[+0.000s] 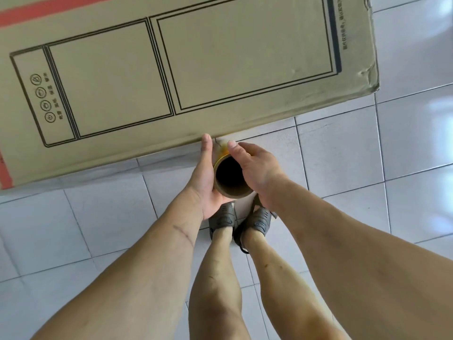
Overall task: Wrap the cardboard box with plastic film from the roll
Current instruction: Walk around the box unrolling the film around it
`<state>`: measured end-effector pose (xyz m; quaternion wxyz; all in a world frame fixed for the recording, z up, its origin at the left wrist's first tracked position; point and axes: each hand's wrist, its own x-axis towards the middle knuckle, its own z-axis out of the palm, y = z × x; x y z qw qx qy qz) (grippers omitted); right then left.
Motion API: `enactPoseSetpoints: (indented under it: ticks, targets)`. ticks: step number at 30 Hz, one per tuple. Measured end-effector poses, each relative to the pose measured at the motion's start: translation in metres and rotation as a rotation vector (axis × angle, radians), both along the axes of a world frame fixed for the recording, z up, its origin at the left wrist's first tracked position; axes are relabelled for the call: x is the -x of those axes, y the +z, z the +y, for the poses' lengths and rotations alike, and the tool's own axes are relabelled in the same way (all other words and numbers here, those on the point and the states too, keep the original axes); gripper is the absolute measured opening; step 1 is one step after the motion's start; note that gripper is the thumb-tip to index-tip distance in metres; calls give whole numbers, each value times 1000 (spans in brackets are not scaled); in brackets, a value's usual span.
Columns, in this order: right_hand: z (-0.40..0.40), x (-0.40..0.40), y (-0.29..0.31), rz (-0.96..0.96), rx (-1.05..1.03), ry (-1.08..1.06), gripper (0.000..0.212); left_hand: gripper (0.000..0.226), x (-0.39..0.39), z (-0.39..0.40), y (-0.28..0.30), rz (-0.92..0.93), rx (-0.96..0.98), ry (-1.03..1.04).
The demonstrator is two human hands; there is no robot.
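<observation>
A large cardboard box (186, 77), printed with black outlines and small icons, fills the upper part of the view above a pale tiled floor (367, 155). Just below its lower edge, both hands clasp the roll (231, 179) upright between them, its hollow cardboard core facing the camera: the left hand (206, 177) cups it from the left with its thumb raised against the box edge, and the right hand (257, 168) curls over its right side. Dark sandals (241, 220) show directly beneath the roll.

Cardboard box (171, 77) cut off left and top — roll's (231, 190) film hidden.
</observation>
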<state>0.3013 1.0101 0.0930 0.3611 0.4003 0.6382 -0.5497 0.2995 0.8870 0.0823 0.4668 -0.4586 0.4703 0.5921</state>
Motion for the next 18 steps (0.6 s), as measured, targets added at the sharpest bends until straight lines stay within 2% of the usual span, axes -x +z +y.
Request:
enactPoseSetpoints:
  ticks: [2,6,10,13,15,18]
  targets:
    - [4,1,0,-16,-21,14,74,114,-2,4,3,30,29,-70]
    - [9,-3,3,-46,40,-27,79,115,8,9,2,99,74,-81]
    - [22,-3,6,-19,-3,-61,67,117,17,20,-3,26,-37,-50]
    - [31,0,6,12,-37,-19,63,131,8,25,-7,20,-60,-94]
    - [35,0,5,-13,-22,-16,71,134,5,28,-5,66,5,-157]
    - [36,-1,7,-67,39,-81,85,134,14,33,-8,86,61,-141]
